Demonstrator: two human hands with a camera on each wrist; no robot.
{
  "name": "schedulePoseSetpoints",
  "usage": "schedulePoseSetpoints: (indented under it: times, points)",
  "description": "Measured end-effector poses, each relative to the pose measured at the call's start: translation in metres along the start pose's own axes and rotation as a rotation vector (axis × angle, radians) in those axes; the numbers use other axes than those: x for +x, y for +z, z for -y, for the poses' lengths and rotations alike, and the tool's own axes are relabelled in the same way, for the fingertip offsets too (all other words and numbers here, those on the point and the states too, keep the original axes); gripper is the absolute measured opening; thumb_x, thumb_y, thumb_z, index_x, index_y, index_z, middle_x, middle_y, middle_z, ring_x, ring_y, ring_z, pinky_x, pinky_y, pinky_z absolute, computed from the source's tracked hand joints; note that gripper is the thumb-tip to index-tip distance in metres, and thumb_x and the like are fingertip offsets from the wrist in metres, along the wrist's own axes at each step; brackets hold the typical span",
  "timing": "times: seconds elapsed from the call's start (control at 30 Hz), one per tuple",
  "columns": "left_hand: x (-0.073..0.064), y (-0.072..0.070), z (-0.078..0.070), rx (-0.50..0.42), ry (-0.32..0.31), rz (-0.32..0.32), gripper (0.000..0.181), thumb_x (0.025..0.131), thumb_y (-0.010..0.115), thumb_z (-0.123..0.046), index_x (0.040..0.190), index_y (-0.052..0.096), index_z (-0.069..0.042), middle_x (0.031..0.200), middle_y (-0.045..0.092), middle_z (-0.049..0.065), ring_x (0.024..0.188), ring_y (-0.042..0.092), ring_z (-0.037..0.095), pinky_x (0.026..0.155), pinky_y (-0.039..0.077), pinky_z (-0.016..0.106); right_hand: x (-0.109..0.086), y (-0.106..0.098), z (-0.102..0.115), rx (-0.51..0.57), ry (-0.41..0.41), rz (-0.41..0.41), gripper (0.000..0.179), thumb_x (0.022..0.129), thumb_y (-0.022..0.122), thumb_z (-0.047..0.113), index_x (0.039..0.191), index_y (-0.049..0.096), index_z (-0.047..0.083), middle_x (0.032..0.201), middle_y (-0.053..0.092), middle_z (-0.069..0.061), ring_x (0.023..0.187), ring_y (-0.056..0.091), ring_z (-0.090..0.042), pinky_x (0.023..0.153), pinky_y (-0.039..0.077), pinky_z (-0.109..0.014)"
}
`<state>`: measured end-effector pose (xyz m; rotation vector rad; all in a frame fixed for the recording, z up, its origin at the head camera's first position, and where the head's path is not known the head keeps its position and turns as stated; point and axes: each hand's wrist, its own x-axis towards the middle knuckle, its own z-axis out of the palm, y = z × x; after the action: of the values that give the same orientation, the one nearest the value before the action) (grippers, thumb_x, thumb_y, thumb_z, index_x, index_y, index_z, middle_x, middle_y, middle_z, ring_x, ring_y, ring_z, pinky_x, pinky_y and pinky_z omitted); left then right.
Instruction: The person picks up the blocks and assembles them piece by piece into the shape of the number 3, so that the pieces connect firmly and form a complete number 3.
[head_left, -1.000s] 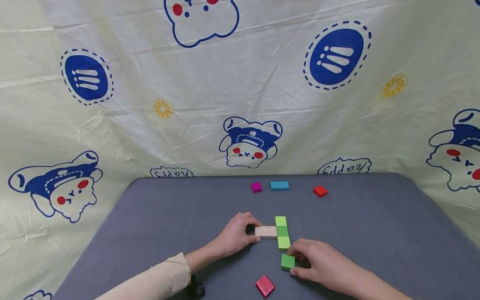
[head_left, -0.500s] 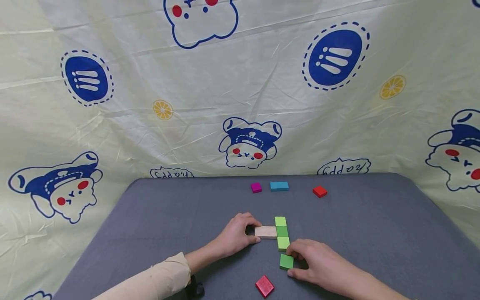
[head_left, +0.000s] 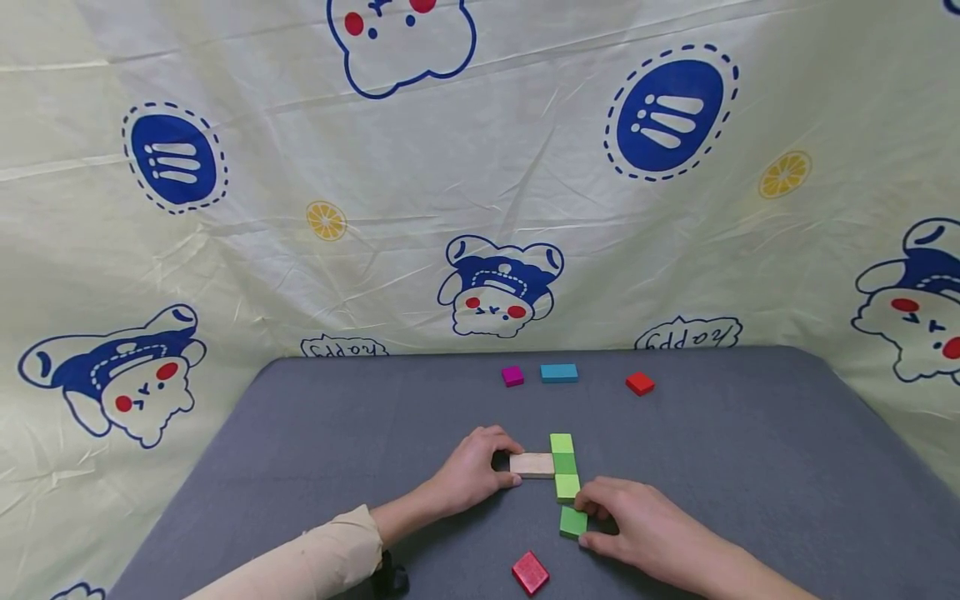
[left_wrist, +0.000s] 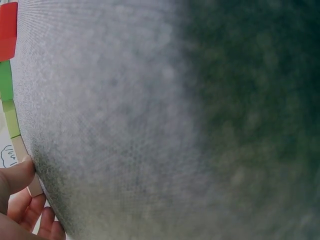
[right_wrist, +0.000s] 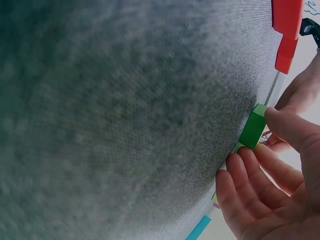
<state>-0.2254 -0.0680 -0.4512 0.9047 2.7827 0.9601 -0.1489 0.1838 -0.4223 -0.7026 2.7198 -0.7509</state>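
Observation:
My left hand (head_left: 474, 468) grips the left end of a pale wooden block (head_left: 534, 465) between thumb and fingers. That block's right end meets a short column of green blocks: a light green one (head_left: 561, 442) at the far end, a darker green one (head_left: 564, 463) in the middle, and another light green one (head_left: 567, 487) nearest me. Just this side of the column, my right hand (head_left: 637, 529) pinches a green block (head_left: 573, 522) by its edges, thumb at the near side. In the right wrist view the same green block (right_wrist: 253, 127) sits between thumb and forefinger.
A red block (head_left: 530, 573) lies near me, turned at an angle. Toward the table's far edge are a magenta block (head_left: 513, 376), a longer blue block (head_left: 558, 372) and a red block (head_left: 640, 383). Behind the grey tabletop (head_left: 337, 417) hangs a printed cloth (head_left: 375, 275).
The green block in my right hand has shifted very slightly left and away from me, closer to the column. My left hand keeps its grip on the pale wooden block.

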Motion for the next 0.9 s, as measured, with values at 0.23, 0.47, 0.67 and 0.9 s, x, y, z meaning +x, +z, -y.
schedulePoseSetpoints:
  times: [0.23,0.47,0.67,0.9]
  points:
    - [0.0000,-0.0011,-0.0004,-0.010,0.005,0.007,0.029,0.082,0.081,-0.017,0.110,0.073,-0.013,0.102,0.063,-0.009,0.100,0.053,0.010,0.090,0.043,0.030,0.0007,0.0011,-0.0002,-0.005,0.000,-0.022,0.027,0.080,0.081,0.035,0.101,0.067,0.026,0.088,0.055,0.018,0.079,0.051,-0.003,0.069,0.048,-0.028]
    - [-0.0005,-0.0014,-0.0013,-0.009,-0.004,0.007,0.028,0.083,0.080,-0.017,0.110,0.073,-0.014,0.102,0.062,-0.010,0.099,0.052,0.010,0.089,0.043,0.030,0.0015,0.0020,0.0006,-0.025,0.005,-0.039,0.027,0.080,0.082,0.035,0.100,0.067,0.026,0.088,0.055,0.017,0.079,0.051,-0.003,0.070,0.048,-0.029]
    - [-0.0007,-0.0017,-0.0014,-0.017,-0.005,0.006,0.028,0.083,0.080,-0.017,0.110,0.073,-0.013,0.102,0.062,-0.010,0.099,0.052,0.011,0.089,0.043,0.029,0.0027,0.0027,0.0014,-0.038,0.013,-0.050,0.028,0.079,0.082,0.036,0.101,0.067,0.026,0.088,0.055,0.017,0.079,0.051,-0.002,0.070,0.049,-0.029]
    - [-0.0010,-0.0013,-0.0011,-0.017,0.004,0.000,0.028,0.082,0.081,-0.016,0.109,0.074,-0.013,0.101,0.063,-0.010,0.099,0.052,0.011,0.089,0.043,0.030,0.0042,0.0040,0.0026,-0.056,0.023,-0.061,0.028,0.079,0.082,0.036,0.100,0.067,0.025,0.087,0.055,0.017,0.078,0.051,-0.002,0.070,0.049,-0.030]
